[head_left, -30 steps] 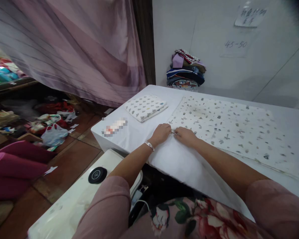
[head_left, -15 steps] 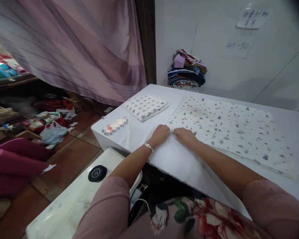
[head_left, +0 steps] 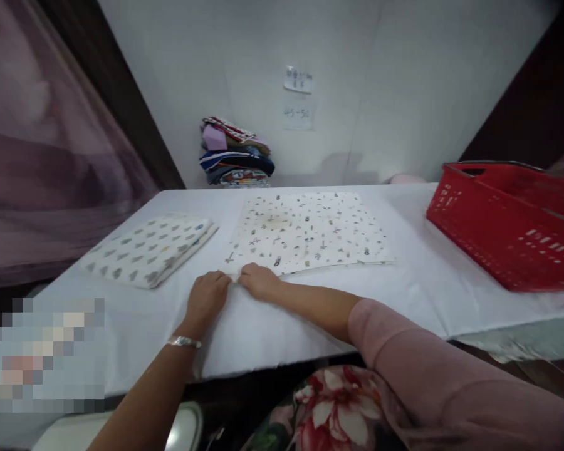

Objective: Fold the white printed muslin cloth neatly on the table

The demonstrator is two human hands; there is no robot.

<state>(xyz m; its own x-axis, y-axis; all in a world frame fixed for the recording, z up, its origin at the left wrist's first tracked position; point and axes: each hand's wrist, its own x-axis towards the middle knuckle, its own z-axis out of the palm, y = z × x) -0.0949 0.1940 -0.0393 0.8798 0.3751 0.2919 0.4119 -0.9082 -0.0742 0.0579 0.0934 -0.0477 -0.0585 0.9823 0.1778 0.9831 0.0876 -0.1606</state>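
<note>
A white cloth with small printed figures [head_left: 310, 232] lies folded flat on the white-covered table [head_left: 272, 332]. My left hand [head_left: 210, 295] is closed at its near left corner, fingers pinching the edge. Right beside it, my right hand [head_left: 259, 282] is closed on the same corner, the two hands almost touching. A little of the cloth edge shows between them. To the left lies a second folded cloth with grey cloud prints [head_left: 150, 249], apart from my hands.
A red plastic basket [head_left: 479, 232] stands on the table at the right. Against the wall at the back is a stack of folded fabrics [head_left: 237, 153]. Paper signs [head_left: 298, 97] hang on the wall. A pinkish curtain [head_left: 51, 156] hangs at the left.
My view has swung to the right, bringing the red basket into sight. Both hands stay closed at the same corner of the printed cloth.
</note>
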